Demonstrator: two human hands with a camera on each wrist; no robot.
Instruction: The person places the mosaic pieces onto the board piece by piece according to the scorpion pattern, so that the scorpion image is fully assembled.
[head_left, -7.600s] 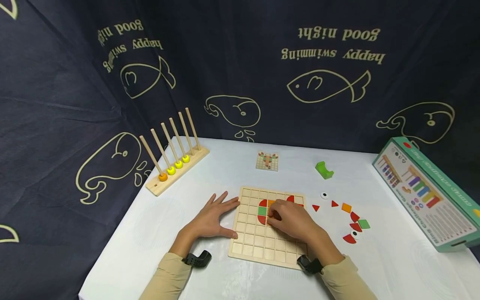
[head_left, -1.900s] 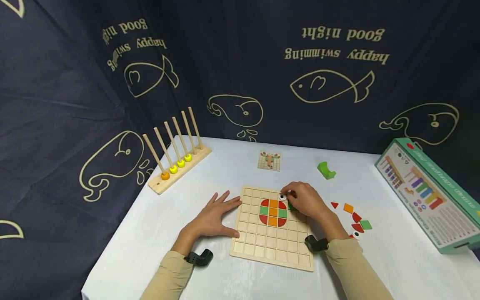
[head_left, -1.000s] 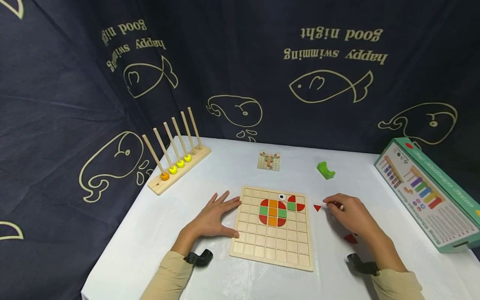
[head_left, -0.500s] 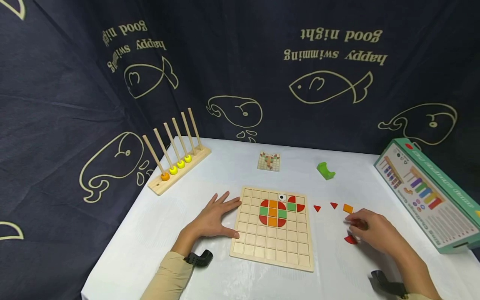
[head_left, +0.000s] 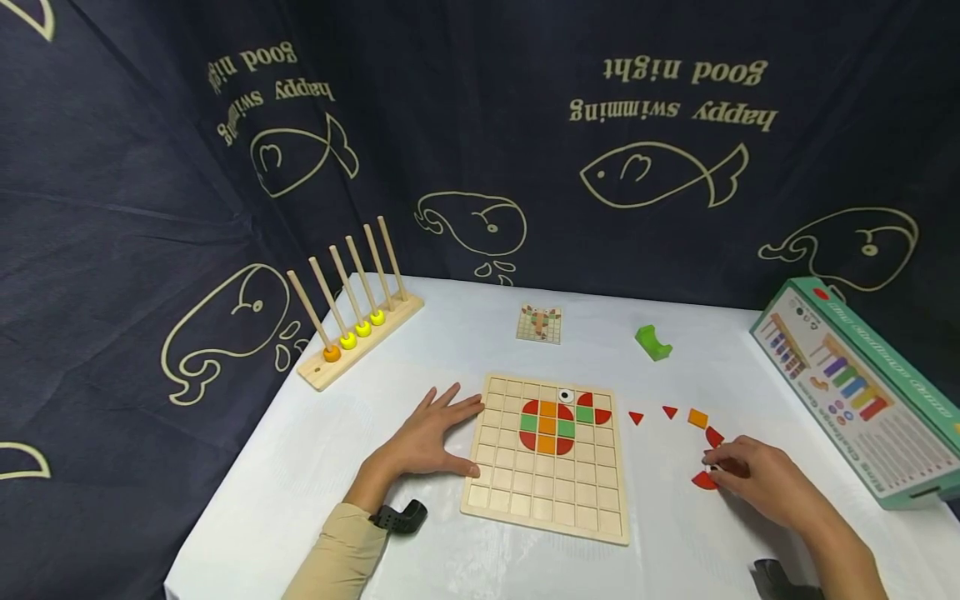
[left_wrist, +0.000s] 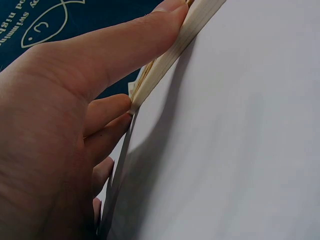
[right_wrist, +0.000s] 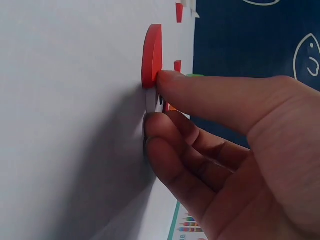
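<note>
My left hand [head_left: 427,442] lies with fingers spread, fingertips and thumb touching the left edge of the wooden grid board [head_left: 540,507]. On the board, red, green and orange pieces form a rounded block [head_left: 547,427]. A round white eye piece [head_left: 566,396] sits above it, beside a smaller red-and-green group [head_left: 584,413]. To the right of the board my right hand [head_left: 765,479] pinches a second white eye piece [right_wrist: 151,100] between thumb and fingers at the table surface. A red quarter-round piece [right_wrist: 151,55] lies right against it, by the thumb tip.
Two red triangles [head_left: 636,417], an orange square [head_left: 697,417] and another red piece [head_left: 714,436] lie right of the board. Behind are a pattern card [head_left: 538,323], a green arch block [head_left: 653,342], a peg stand with beads [head_left: 363,340] and a game box [head_left: 855,392].
The first eye piece has gone from the table onto the board. My right hand has since moved right and towards me to the loose pieces, where it pinches the second. The left hand stays put.
</note>
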